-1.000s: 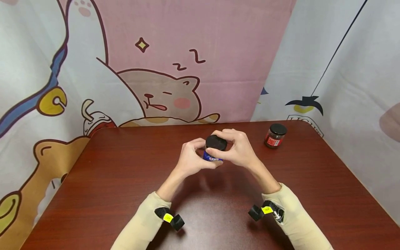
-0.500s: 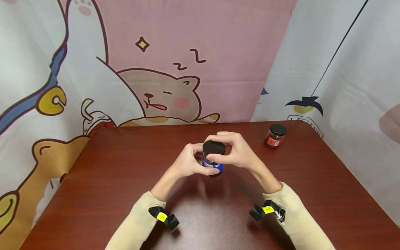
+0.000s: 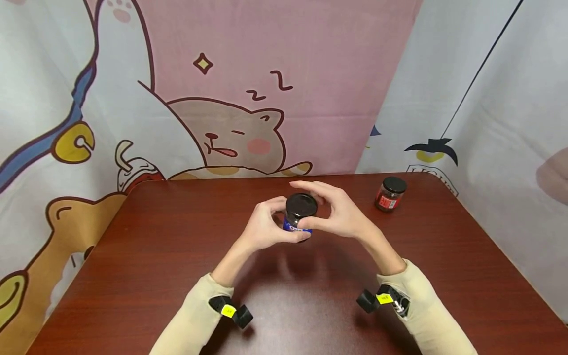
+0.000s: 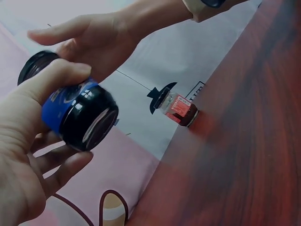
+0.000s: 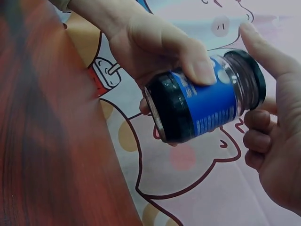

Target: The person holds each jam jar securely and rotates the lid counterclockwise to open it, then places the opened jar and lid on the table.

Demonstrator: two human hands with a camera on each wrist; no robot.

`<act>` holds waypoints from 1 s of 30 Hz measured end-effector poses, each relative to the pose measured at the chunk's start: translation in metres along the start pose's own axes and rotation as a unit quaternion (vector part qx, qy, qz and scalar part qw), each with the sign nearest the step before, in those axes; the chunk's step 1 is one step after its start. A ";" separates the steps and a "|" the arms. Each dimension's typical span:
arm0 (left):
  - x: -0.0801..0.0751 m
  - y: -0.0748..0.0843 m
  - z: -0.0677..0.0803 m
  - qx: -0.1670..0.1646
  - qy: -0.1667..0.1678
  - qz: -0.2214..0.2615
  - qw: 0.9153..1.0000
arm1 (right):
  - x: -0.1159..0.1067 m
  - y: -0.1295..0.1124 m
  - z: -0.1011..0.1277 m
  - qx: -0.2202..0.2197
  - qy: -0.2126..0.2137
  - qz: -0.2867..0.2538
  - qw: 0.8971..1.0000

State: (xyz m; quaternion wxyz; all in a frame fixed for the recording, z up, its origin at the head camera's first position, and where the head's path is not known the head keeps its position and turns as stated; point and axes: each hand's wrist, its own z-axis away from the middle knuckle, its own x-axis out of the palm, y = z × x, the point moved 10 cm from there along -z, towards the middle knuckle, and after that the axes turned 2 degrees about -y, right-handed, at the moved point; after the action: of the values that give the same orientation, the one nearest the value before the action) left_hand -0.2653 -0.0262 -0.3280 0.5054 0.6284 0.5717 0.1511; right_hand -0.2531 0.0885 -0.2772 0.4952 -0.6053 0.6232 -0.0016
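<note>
A glass jar with a blue label point(image 5: 207, 101) and black lid point(image 3: 301, 205) is held above the table, lid up. My left hand point(image 3: 266, 229) grips its body, with the thumb point(image 5: 200, 66) across the label and fingers wrapped behind. My right hand point(image 3: 339, 212) is spread around the lid's right side; its thumb point(image 4: 49, 36) is straight and stands off the lid, and its index finger is raised on the far side. In the right wrist view, its other fingers point(image 5: 256, 139) curl loosely beside the lid, holding nothing.
A second jar with a red label point(image 3: 388, 201) and black lid stands at the back right of the brown table point(image 3: 177, 276). Printed cloth point(image 3: 337, 88) hangs along the back and sides.
The right hand's fingers were around the lid and have now spread away from it. The jar, in the left hand, first came toward me, then rose slightly and shifted left.
</note>
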 end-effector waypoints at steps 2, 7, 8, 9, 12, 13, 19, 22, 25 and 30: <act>-0.002 0.000 0.001 0.003 0.022 -0.015 1.000 | -0.002 0.001 0.001 0.013 0.016 0.020 1.000; -0.010 0.002 0.005 0.018 0.089 -0.079 0.993 | -0.004 0.002 0.002 0.044 0.043 0.089 0.994; -0.011 0.003 0.005 0.020 0.102 -0.093 0.990 | -0.004 0.001 0.002 0.046 0.047 0.106 0.992; -0.012 0.004 0.006 0.022 0.115 -0.109 0.987 | -0.003 0.001 0.002 0.047 0.050 0.123 0.990; -0.014 0.007 0.009 0.024 0.146 -0.145 0.978 | -0.002 0.000 0.002 0.048 0.062 0.165 0.983; -0.014 0.007 0.009 0.023 0.153 -0.157 0.975 | -0.003 0.000 0.002 0.048 0.068 0.175 0.981; -0.014 0.013 0.012 0.022 0.185 -0.208 0.960 | -0.005 -0.002 0.001 0.050 0.101 0.204 0.973; -0.013 0.014 0.014 0.022 0.193 -0.218 0.956 | -0.006 -0.002 -0.001 0.044 0.107 0.205 0.972; -0.012 0.014 0.014 0.026 0.192 -0.220 0.956 | -0.006 -0.003 -0.002 0.035 0.110 0.202 0.973; -0.012 0.012 0.012 0.030 0.178 -0.206 0.962 | -0.007 -0.004 -0.003 0.023 0.098 0.186 0.977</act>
State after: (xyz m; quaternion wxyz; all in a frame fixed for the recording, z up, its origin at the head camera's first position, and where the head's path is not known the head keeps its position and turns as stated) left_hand -0.2528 -0.0397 -0.3189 0.3965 0.4747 0.7740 0.1358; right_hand -0.2534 0.0903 -0.2690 0.4371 -0.4641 0.7702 0.0168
